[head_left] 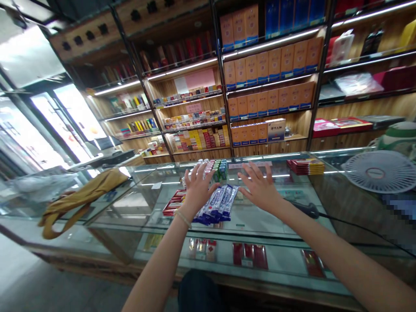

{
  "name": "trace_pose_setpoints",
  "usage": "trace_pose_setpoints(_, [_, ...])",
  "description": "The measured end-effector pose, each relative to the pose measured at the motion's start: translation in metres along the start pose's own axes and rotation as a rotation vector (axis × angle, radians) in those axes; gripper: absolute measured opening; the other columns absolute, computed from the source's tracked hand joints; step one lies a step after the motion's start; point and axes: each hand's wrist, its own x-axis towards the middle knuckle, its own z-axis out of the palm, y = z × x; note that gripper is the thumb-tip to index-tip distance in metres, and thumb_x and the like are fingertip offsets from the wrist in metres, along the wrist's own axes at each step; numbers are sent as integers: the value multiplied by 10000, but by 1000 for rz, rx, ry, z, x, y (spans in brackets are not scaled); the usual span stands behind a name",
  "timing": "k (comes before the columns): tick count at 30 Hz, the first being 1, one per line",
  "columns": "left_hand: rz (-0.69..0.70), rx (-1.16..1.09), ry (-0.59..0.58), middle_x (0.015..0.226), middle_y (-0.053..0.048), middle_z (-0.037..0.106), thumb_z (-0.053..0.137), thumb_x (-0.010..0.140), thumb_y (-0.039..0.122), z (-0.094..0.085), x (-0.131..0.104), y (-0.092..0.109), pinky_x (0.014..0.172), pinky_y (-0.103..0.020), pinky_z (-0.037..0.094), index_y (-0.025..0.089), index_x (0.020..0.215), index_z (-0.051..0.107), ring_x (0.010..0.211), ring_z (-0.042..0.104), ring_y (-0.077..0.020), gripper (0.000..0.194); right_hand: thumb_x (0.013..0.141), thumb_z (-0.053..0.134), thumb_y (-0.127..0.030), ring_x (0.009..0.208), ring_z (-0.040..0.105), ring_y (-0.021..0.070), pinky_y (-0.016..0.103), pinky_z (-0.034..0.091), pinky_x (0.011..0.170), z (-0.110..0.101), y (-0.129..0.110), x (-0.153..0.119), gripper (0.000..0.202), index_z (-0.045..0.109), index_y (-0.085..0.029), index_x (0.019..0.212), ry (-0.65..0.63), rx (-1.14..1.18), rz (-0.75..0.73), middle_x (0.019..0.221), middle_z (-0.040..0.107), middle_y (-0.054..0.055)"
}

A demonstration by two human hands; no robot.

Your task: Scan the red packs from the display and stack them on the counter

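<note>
Both of my hands reach out over a glass display counter (pixel 250 216), fingers spread and holding nothing. My left hand (pixel 198 186), with a thin band at its wrist, hovers just left of several blue-and-white wrapped packets (pixel 222 203) fanned out on the glass. On the right side of those packets is my right hand (pixel 258 186), palm down. Red packs (pixel 173 203) lie stacked to the left, partly behind my left hand. Behind the hands stand small green-and-white boxes (pixel 220 169) and pink-and-white ones, partly covered by my left fingers.
A dark handheld device (pixel 303 209) with a black cable lies by my right forearm. Red-and-yellow packs (pixel 305 166) and a white fan (pixel 378 172) are to the right. A mustard cloth bag (pixel 84 197) rests on the left counter. Stocked shelves (pixel 273 104) line the back wall.
</note>
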Motion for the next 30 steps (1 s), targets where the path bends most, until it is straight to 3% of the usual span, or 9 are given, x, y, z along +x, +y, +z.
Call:
trace_pose_setpoints(12, [-76, 158, 25, 1616, -73, 441, 535, 968, 533, -7, -52, -89, 1263, -603, 90, 357, 1387, 625, 1515, 323, -329, 464, 1006, 490, -525, 1517, 294, 347, 634, -65, 1256, 20, -63, 24, 509, 635, -224, 1389, -45, 115, -68, 1611, 448, 114])
trace_pose_setpoints(19, [-107, 196, -9, 1617, -88, 440, 514, 981, 510, -11, -71, -118, 1255, -596, 110, 345, 1397, 621, 1514, 328, -327, 460, 1014, 462, -542, 1503, 320, 315, 605, -144, 1247, 42, -97, 34, 520, 654, -199, 1354, -39, 177, -87, 1584, 482, 125])
trace_pose_setpoints(23, [-122, 224, -27, 1614, -81, 443, 496, 987, 535, -11, -82, -133, 1251, -590, 118, 378, 1422, 593, 1509, 336, -315, 473, 994, 487, -560, 1491, 341, 331, 616, -126, 1249, 54, -115, 38, 535, 656, -204, 1356, -64, 219, -111, 1571, 498, 132])
trace_pose_setpoints(30, [-128, 223, -148, 1631, -107, 407, 629, 890, 612, -7, -99, -172, 1251, -601, 102, 369, 1444, 579, 1513, 317, -346, 607, 953, 507, -649, 1519, 297, 358, 633, -138, 1240, 67, -142, 49, 645, 635, -181, 1379, -170, 281, -138, 1587, 469, 161])
